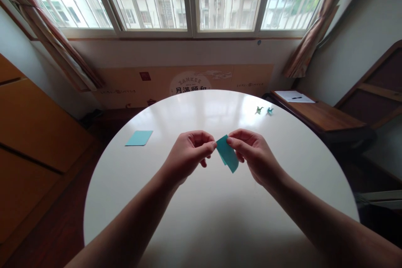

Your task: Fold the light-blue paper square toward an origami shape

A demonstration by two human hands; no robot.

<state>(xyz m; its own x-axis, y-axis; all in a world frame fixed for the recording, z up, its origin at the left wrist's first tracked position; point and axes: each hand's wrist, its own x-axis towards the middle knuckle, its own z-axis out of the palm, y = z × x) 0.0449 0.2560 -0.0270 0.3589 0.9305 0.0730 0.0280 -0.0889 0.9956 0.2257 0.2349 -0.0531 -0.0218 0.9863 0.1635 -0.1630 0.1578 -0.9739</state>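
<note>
A small folded piece of teal paper (228,155) hangs just above the round white table (220,213), pinched between both hands. My left hand (188,153) grips its left edge with thumb and forefinger, the other fingers curled in. My right hand (251,150) pinches the upper right corner the same way. A flat stack of light blue paper sheets (139,137) lies on the table to the left, out of reach of either hand. Two tiny folded teal paper figures (264,110) stand near the table's far right edge.
A low wooden side table (317,113) with a white sheet and a pen (294,97) stands at the right. A printed cardboard panel (188,81) leans under the barred window. Wooden furniture (28,130) lines the left side.
</note>
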